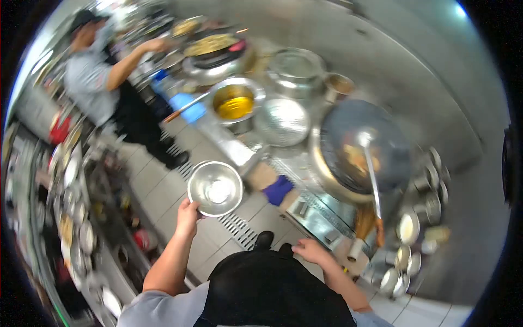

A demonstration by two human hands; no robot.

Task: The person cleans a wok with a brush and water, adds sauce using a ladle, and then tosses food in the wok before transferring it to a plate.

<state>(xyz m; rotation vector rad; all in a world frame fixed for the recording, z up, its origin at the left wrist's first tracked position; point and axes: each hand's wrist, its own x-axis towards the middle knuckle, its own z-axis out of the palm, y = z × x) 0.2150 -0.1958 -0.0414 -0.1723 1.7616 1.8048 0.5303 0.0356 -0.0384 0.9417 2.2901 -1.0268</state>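
My left hand (187,218) grips the rim of a shiny metal bowl (216,201), holding it out over the tiled floor. A bright reflection fills the bottom of the bowl, and no food can be made out in it. My right hand (310,251) hangs beside my black apron (267,291), fingers loosely bent and a little apart, with nothing visible in them. To its right is the stove front. A large dark wok (338,158) sits there with some brownish food in it, and a long-handled ladle (372,174) rests across its side.
A pot of yellow oil (234,106), a perforated metal strainer (281,121) and a lidded-looking pot (296,68) line the stove. A co-worker (103,82) stands at another wok (212,52). Shelves with bowls (87,237) run along the left; seasoning containers (407,228) stand right. A purple cloth (279,189) hangs at the stove edge.
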